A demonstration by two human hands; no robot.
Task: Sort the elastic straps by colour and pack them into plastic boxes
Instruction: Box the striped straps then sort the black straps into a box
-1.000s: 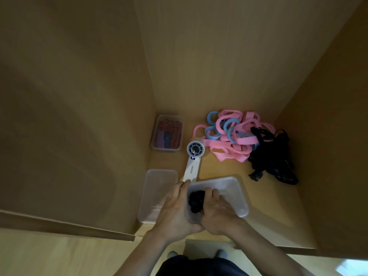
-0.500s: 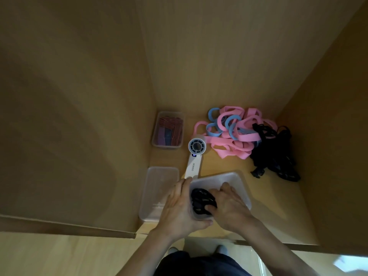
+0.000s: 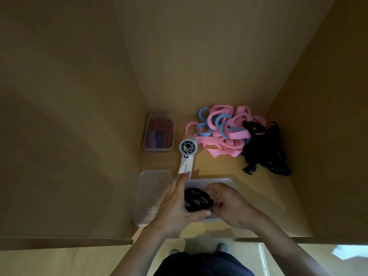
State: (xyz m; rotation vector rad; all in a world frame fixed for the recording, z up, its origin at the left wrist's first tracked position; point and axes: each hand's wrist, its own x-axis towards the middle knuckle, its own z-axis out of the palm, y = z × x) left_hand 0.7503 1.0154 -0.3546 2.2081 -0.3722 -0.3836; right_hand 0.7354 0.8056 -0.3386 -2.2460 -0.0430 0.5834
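Black coil [image 3: 197, 200] lies in box [image 3: 219, 180], between hands; left hand [image 3: 175, 206] flat against box wall; right hand [image 3: 233, 204] curled at coil's right edge, grip unclear; black heap [image 3: 264, 152] far-right, nearer right hand.

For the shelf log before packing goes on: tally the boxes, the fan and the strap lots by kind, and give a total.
Clear plastic boxes: 3 (strap-filled box, empty box, near box)
Handheld fan: 1
Loose strap heaps: 2 (pink-and-blue heap, black heap)
Black strap bundle in the near box: 1
Total: 7
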